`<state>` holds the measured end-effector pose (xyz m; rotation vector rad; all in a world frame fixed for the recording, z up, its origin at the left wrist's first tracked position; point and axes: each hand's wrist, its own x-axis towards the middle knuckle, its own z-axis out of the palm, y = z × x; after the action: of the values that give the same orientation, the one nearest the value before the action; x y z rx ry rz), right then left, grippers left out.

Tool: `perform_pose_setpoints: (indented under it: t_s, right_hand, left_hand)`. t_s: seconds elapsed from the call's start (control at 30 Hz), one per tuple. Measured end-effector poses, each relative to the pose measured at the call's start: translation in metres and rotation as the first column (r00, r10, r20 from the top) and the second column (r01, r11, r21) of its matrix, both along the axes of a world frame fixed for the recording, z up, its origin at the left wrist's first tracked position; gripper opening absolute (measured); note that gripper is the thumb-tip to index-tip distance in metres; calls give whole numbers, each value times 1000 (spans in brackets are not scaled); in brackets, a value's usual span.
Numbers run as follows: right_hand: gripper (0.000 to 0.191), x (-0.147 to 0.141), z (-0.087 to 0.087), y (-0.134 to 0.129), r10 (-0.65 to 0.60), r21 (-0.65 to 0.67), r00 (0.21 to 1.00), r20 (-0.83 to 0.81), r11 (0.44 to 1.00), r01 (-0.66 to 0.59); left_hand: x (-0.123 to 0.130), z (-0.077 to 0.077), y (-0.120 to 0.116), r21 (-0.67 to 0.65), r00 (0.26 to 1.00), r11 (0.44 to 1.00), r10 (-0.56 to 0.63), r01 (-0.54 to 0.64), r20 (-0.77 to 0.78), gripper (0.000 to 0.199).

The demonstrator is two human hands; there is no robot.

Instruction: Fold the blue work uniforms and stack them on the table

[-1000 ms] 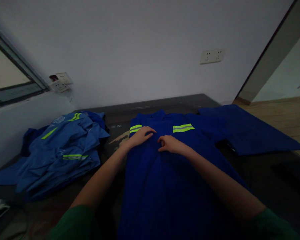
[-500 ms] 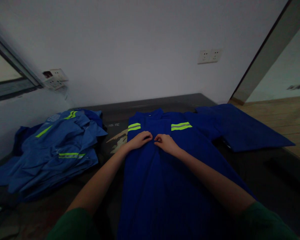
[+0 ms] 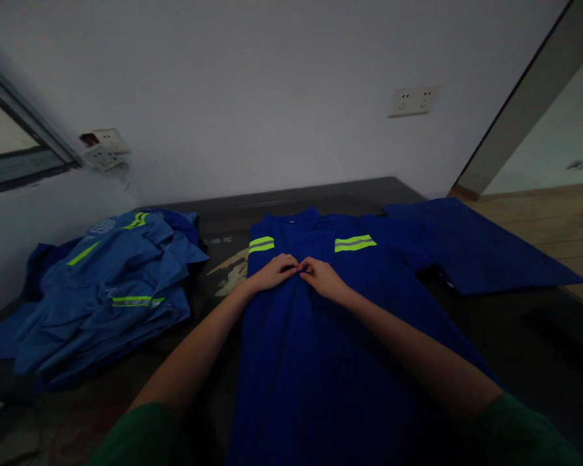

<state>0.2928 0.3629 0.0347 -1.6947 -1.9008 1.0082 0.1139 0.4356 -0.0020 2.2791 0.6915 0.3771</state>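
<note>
A dark blue garment (image 3: 364, 310) with yellow-green and grey reflective strips lies spread over a dark table, its collar toward the wall. My left hand (image 3: 276, 270) is over the front of the garment below the collar, thumb and fingers pinched on its cloth. Beside it my right hand (image 3: 320, 277) pinches the cloth too, and the fingertips of both hands meet near the garment's front edge. What exactly sits between the fingertips is too small to tell.
A heap of lighter blue garments (image 3: 111, 278) with reflective strips lies at the left. Folded blue cloth (image 3: 480, 246) rests at the right. The dark table (image 3: 388, 189) stands against a wall with sockets (image 3: 412, 101). A dark flat object is at the lower right.
My right and left fingertips have come together from a small gap. The view has shifted slightly.
</note>
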Motion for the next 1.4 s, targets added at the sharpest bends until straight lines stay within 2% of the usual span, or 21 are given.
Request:
perform_pose_setpoints:
  t_s: [0.1, 0.2, 0.27, 0.37, 0.43, 0.5, 0.67, 0.87, 1.2, 1.33, 1.4]
  right_hand:
    - [15, 2, -4, 3, -6, -5, 998, -56, 1000, 6]
    - [13, 15, -6, 17, -27, 17, 996, -87, 999, 28]
    - [15, 34, -6, 37, -136, 76, 990, -35, 988, 138]
    - [21, 68, -8, 72, -391, 160, 916, 93, 914, 374]
    - [24, 83, -13, 92, -487, 104, 865, 121, 873, 477]
    - [24, 89, -20, 104, -512, 40, 852, 112, 859, 511]
    - [22, 80, -33, 107, -468, 14, 882, 46, 883, 468]
    - [31, 81, -31, 101, -383, -27, 922, 61, 923, 385]
    - [42, 84, -35, 91, -354, 148, 909, 221, 933, 328]
    - [42, 73, -20, 75, -355, 313, 896, 266, 911, 268]
    - [32, 61, -10, 60, -252, 348, 931, 266, 925, 151]
  left_hand:
    - [-2, 2, 0, -25, 999, 999, -23, 24, 34, 19]
    - [-3, 3, 0, -76, 999, 997, -9, 12, 36, 15]
    - [-2, 4, -1, -106, 999, 994, 11, -7, 40, 14]
    - [-1, 6, -1, -123, 998, 992, 7, 0, 59, 15]
    - [-1, 7, -1, -124, 998, 992, -24, 32, 65, 16]
    - [0, 8, -1, -131, 996, 990, -48, 57, 70, 17]
    - [3, 12, -5, -177, 996, 983, -22, 37, 85, 14]
    - [7, 18, -11, -160, 999, 987, -10, 18, 50, 12]
    - [11, 11, -11, -100, 1000, 995, -17, 18, 5, 14]
    - [12, 8, -11, -97, 1000, 995, -10, 10, 5, 13]
    - [11, 7, -10, -104, 1000, 994, -10, 11, 16, 13]
